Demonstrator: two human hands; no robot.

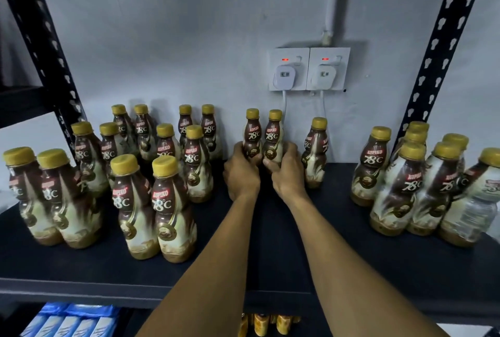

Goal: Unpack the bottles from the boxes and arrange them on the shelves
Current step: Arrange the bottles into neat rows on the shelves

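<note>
Single head-worn wide-angle view. Faces forward, tilted down onto dark shelf [405, 269] at close range. Grey wall [162, 39] fills 12 o'clock. Left hand [242, 177] and right hand [288, 177] at arm's reach, frame centre. Rack uprights [40, 47] bowed at 10 and 2 o'clock.

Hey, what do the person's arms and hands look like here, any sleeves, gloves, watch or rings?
The left hand and right hand wear no gloves and no visible rings. The left forearm and right forearm are uncovered down to the picture's edge: no sleeve, watch or bracelet in view.
</note>
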